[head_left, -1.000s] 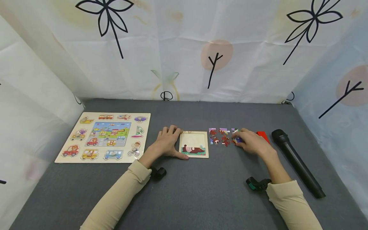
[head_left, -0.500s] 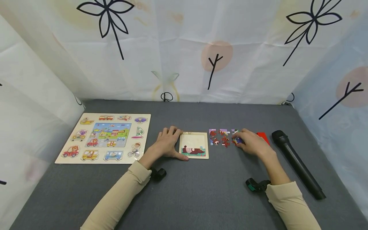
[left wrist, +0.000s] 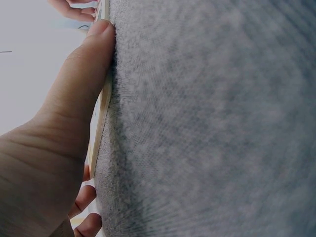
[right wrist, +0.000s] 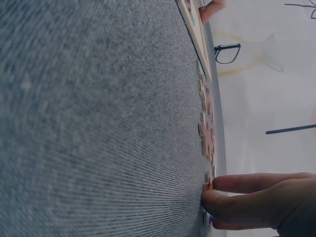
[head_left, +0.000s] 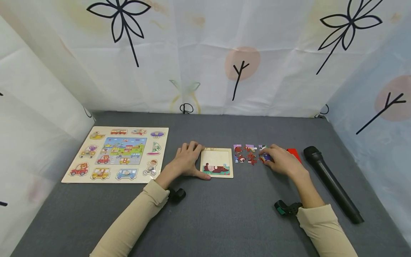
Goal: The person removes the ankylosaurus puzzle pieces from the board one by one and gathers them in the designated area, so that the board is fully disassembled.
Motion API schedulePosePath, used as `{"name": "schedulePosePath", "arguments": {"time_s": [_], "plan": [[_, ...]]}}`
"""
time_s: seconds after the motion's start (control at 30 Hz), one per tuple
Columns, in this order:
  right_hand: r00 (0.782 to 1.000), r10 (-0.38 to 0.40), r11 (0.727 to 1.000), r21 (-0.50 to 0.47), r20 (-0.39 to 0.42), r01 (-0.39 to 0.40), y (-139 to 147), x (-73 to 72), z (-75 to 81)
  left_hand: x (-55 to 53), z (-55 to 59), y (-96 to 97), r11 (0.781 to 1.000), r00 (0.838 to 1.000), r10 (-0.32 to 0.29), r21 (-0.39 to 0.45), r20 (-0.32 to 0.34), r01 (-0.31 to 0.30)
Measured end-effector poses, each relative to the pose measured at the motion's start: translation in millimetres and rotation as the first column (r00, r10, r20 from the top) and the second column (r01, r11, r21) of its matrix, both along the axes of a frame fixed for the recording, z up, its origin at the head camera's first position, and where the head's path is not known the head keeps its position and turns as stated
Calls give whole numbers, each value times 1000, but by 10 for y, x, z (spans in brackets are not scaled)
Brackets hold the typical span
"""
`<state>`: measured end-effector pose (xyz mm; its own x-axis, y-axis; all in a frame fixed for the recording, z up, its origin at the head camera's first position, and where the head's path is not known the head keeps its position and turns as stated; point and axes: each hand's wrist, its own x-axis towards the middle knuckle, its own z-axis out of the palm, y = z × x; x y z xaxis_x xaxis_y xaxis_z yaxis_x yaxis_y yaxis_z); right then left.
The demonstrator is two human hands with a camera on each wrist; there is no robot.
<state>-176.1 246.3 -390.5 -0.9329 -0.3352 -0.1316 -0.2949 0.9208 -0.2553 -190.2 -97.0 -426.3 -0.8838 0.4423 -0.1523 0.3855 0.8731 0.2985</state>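
My left hand (head_left: 187, 159) holds a small wooden puzzle tray (head_left: 216, 157) at its left side, thumb along the near edge and fingers at the far left corner. Pieces with a brown animal picture fill the tray's bottom row; bare wood shows above. To its right, several loose jigsaw pieces (head_left: 252, 157) lie in rows on the table. My right hand (head_left: 282, 160) is over the rightmost column, thumb and fingertips pinching a dark blue puzzle piece (head_left: 266, 156) low at the table. In the right wrist view the right thumb (right wrist: 217, 201) partly hides that piece.
A large wooden vehicle puzzle board (head_left: 162, 142) lies at the left on the grey table (head_left: 224, 221). Beyond my right hand are a red object (head_left: 293, 154), partly hidden, and a black microphone (head_left: 334, 184). White printed cloth (head_left: 205, 64) encloses the back and sides.
Both hands keep their places on the tray and at the puzzle pieces. The head view has shifted slightly, so everything sits a few pixels lower.
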Motion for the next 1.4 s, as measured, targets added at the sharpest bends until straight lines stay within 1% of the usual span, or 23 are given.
{"name": "schedulePosePath", "arguments": {"time_s": [0.1,0.23,0.4,0.57,0.77,0.93,1.03,1.2,1.27,1.4], "plan": [[1000,-9,1000,-7,-3,9,-3,6,20,1,6,3,1000,1000,-1,-1,-3,1],[1000,-7,1000,-26,-26,6,-21,8,63,3,16,5,1000,1000,-3,-2,-11,3],[999,8,998,-63,-50,-11,-67,-5,131,-1,14,3,1000,1000,-3,-4,-11,3],[997,18,994,-108,-69,-25,-175,-24,204,-4,11,6,1000,1000,0,0,-7,0],[997,47,983,-176,-55,-56,-376,-60,276,-1,-2,0,1000,1000,0,9,-17,0],[995,85,975,-200,-46,-92,-586,-88,312,-17,-23,-5,1000,1000,-7,4,-19,7],[992,113,973,-195,-48,-120,-728,-97,321,-23,-25,-7,1000,1000,-8,5,-25,8],[984,172,970,-169,-43,-177,-968,-92,291,-17,-21,-10,1000,999,-10,8,-32,10],[980,199,965,-167,-29,-201,-1054,-83,268,-14,-19,-10,1000,999,-10,12,-32,10],[974,228,961,-163,7,-224,-1209,-55,213,-12,-20,-3,1000,1000,-12,17,-21,12]]}}
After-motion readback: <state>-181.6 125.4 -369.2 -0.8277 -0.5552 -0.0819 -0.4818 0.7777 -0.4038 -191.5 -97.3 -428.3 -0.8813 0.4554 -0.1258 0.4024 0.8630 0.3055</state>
